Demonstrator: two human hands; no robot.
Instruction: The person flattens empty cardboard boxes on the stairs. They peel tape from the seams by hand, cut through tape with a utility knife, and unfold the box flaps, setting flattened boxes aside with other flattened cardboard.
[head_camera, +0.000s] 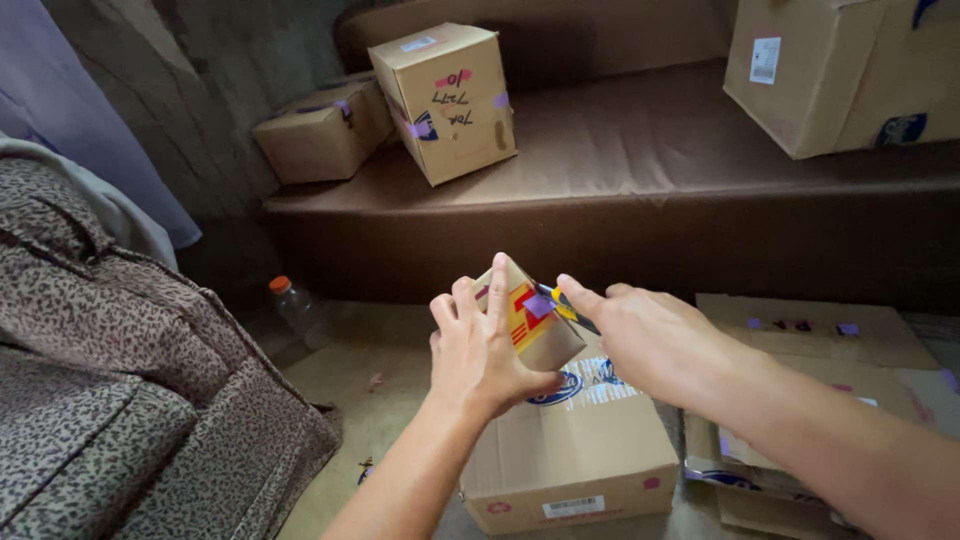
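Now your left hand (478, 355) is gripping the small tan cardboard box with red and yellow tape (525, 318), fingers spread up its near face and thumb hooked under its lower edge, holding it tilted above the larger brown cardboard carton (570, 455) on the floor. Your right hand (640, 335) is closing around a yellow-and-black utility knife (565, 305), pressing its tip against the purple tape at the small box's top corner. Further right, flattened cardboard sheets (820, 335) are lying beside the carton. Behind, three taped boxes (450, 100) are sitting on the brown bench (650, 140), and a clear plastic bottle with an orange cap (298, 308) is standing by the leopard-print cushion (130, 400).
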